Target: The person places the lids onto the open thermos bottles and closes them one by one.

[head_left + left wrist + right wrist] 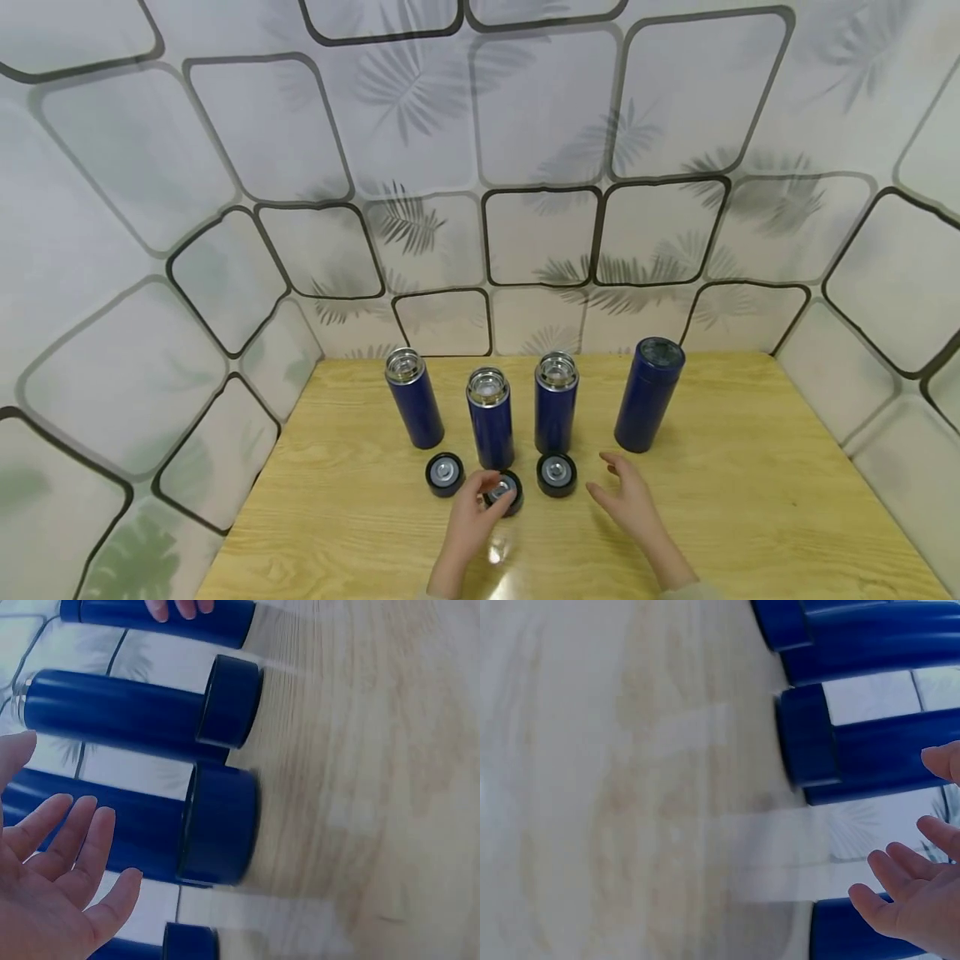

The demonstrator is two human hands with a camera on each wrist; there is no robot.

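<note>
My left hand [468, 518], its fingers loosely bent and nothing in its grasp, hovers by the middle lid [513, 506] and partly covers it in the head view. Three dark blue flasks stand uncapped: the left flask [417, 408], the middle flask [491, 429] and the flask right of it [555, 412]. In front of them the left lid [445, 475], the middle one and the right lid [557, 475] lie with their insides up. My right hand [632, 506] is held with fingers spread, empty, in front of the capped flask [647, 400].
All of this stands on a light wooden table [750, 483]. A patterned wall covering [540, 242] rises behind the table and along both sides. The capped flask leans away to the right in the head view, nearest the back right.
</note>
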